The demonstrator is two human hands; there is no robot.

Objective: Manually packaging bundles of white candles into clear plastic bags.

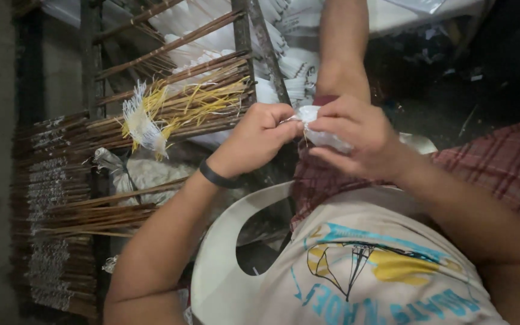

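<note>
My left hand point(259, 137) and my right hand point(356, 135) meet above my lap, both pinching a small white crumpled piece point(317, 123) that looks like thin plastic or cloth. The left fingertips grip its left end while the right hand wraps around most of it. A black band point(216, 176) sits on my left wrist. Part of the white piece is hidden inside the right hand.
A wooden rack point(170, 90) with thin brown sticks and yellow and white strands point(151, 117) stands ahead on the left. More stick bundles point(52, 198) lie stacked at far left. I sit in a white plastic chair point(218, 253). Stacked white items point(290, 60) lie behind.
</note>
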